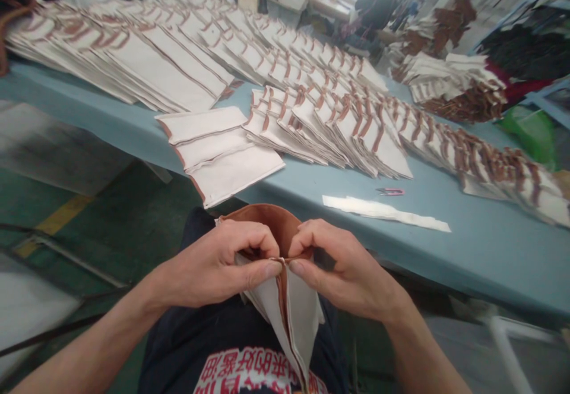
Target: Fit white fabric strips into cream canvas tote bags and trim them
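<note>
Over my lap I hold a sewn piece (303, 311) of off-white cloth with a brown inner side, its upper rim standing open in a loop. My left hand (236, 257) pinches that rim just left of a seam, thumb in front and fingers inside. On the other side of the seam, my right hand (333, 263) pinches the rim in the same way. The thumbs are close together, and the seam runs down from between them. Ahead, at the table's near edge, lies a flat off-white panel (218, 150) with brown edging.
A blue-covered table (490, 251) stretches across in front. On it are overlapping rows of similar panels (338, 120), small pink-handled thread snips (392, 192) and off-white strips (383, 213). Farther back at right are heaped pieces (454, 79) and a green bag (529, 132).
</note>
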